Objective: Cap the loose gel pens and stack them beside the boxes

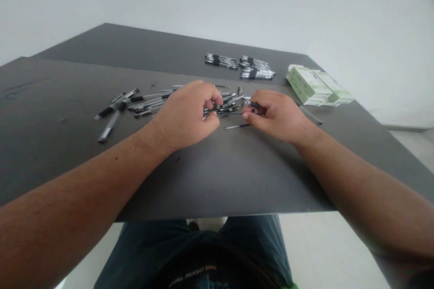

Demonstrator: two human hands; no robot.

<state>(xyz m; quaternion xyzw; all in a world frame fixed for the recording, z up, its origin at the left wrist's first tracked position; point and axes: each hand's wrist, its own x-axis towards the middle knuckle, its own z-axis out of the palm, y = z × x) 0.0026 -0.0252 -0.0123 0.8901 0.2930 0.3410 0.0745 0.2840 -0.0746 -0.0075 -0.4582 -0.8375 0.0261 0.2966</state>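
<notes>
My left hand (190, 113) is closed, its thumb and forefinger pinched around one end of a thin dark pen refill (230, 114). The refill's other end reaches the thumb of my right hand (276, 115). Between the curled fingers of that right hand sits a dark pen barrel (252, 104), its round end facing left; the rest is hidden by the fingers. Another refill (237, 126) lies on the table just below the right fingertips. Behind and beside my left hand spreads a loose pile of clear and black pen parts (152, 103), partly covered by the hand.
Several pens (117, 104) lie apart at the left. Bundles of pens (220, 61) (257, 73) rest farther back. Green-and-white boxes (315, 86) stand at the right, with a clear tube (311, 115) near them. The grey table (217, 176) has its front edge close to my lap.
</notes>
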